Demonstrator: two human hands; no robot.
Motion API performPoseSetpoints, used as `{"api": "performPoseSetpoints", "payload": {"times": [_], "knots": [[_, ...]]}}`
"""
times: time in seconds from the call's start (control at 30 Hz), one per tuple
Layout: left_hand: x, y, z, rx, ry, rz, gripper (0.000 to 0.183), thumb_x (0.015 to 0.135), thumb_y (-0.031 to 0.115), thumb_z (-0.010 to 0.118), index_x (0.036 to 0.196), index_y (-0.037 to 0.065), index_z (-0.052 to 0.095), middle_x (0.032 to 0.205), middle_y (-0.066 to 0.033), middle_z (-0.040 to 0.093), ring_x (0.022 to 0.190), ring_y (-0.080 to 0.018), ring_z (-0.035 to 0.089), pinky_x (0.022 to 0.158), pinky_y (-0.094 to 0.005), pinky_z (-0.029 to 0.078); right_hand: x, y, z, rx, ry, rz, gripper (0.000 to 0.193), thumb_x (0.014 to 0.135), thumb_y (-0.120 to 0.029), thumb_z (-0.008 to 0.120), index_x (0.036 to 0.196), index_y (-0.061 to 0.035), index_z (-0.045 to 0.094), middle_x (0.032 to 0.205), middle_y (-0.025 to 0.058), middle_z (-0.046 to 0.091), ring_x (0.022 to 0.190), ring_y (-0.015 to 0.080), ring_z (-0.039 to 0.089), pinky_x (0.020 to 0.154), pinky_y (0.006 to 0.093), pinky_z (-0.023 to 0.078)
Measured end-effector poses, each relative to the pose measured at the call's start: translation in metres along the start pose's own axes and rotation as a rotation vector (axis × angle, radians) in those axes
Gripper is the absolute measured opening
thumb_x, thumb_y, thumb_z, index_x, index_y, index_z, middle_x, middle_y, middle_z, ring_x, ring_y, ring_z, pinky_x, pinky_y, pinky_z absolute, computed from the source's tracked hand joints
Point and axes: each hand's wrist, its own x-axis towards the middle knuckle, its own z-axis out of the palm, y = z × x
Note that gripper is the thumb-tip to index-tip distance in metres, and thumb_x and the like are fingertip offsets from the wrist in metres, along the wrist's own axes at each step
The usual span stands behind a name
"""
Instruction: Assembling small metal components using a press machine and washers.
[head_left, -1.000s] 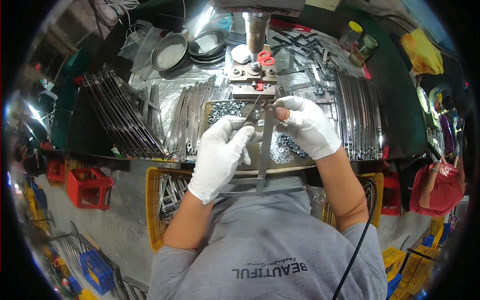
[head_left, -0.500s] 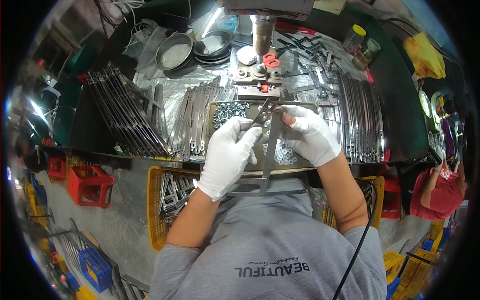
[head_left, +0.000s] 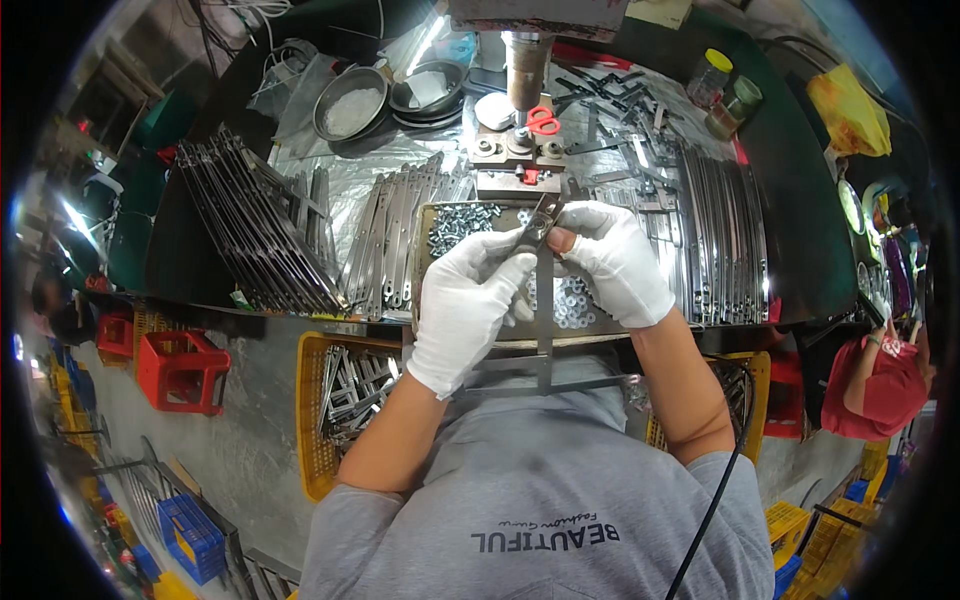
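Both of my hands wear white gloves and meet over the tray's near middle. My left hand (head_left: pixel 468 300) is closed on a short dark metal bracket (head_left: pixel 540 220) with holes. My right hand (head_left: pixel 622 270) pinches the upper end of a long flat metal bar (head_left: pixel 545 310), its bare thumb tip showing through the glove. Bracket and bar overlap at the fingertips; whether they are fastened there I cannot tell. The bar hangs toward me and joins a crosswise metal strip (head_left: pixel 580 384) close to my shirt. Below the hands lie white washers (head_left: pixel 572 303); small metal rivets (head_left: pixel 460 222) are heaped at the left.
A press (head_left: pixel 527 75) with a lower die block (head_left: pixel 517 183) stands just beyond my hands, red-handled scissors (head_left: pixel 543 121) beside it. Rows of metal bars flank the tray, left (head_left: pixel 255 230) and right (head_left: pixel 720 235). Dark bowls (head_left: pixel 352 104) sit farther back. A yellow crate (head_left: pixel 318 440) holds metal parts.
The bracket and the bar's upper end have come together, now overlapping. The bar stands more upright, and its crosswise strip has shifted slightly right. My right hand has moved slightly left.
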Motion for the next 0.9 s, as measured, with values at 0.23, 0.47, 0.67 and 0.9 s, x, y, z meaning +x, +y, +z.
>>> {"api": "performPoseSetpoints", "payload": {"times": [0.23,0.47,0.67,0.9], "knots": [[0.004,-0.002,0.001,-0.026,-0.024,0.002,0.018,0.090,0.008,0.062,0.106,0.000,0.060,0.070,-0.0023,0.062,0.050,-0.0061,0.056,0.043,-0.0179,0.040,-0.001,0.009,0.001,0.053,-0.038,-0.023,0.023,0.085,-0.011,0.070,0.104,0.0010,0.066,0.094,0.0051,0.068,0.081,0.0091,0.061,0.070,0.0228,0.050],[0.007,-0.002,-0.003,-0.083,-0.081,-0.060,0.015,0.091,0.008,0.061,0.104,0.001,0.059,0.071,-0.0019,0.062,0.050,-0.0061,0.056,0.043,-0.0177,0.039,-0.003,0.013,0.003,0.007,0.042,-0.100,0.022,0.085,-0.011,0.070,0.104,0.0006,0.066,0.094,0.0049,0.068,0.080,0.0084,0.060,0.069,0.0223,0.050],[0.008,0.001,-0.007,-0.048,-0.089,-0.086,0.015,0.091,0.009,0.061,0.103,0.001,0.059,0.073,-0.0019,0.063,0.050,-0.0055,0.056,0.043,-0.0173,0.038,-0.004,0.011,0.012,-0.114,0.102,-0.104,0.021,0.086,-0.014,0.068,0.098,0.0030,0.064,0.087,0.0061,0.067,0.076,0.0091,0.061,0.064,0.0240,0.052],[0.012,-0.003,-0.016,0.716,0.031,0.260,0.033,0.087,0.012,0.065,0.116,-0.001,0.055,0.094,-0.0152,0.067,0.080,-0.0209,0.066,0.070,-0.0289,0.052,0.029,0.006,0.007,-0.233,0.255,-0.043,0.022,0.089,-0.020,0.065,0.088,0.0018,0.061,0.072,0.0043,0.060,0.061,0.0106,0.059,0.052,0.0251,0.052]]}}
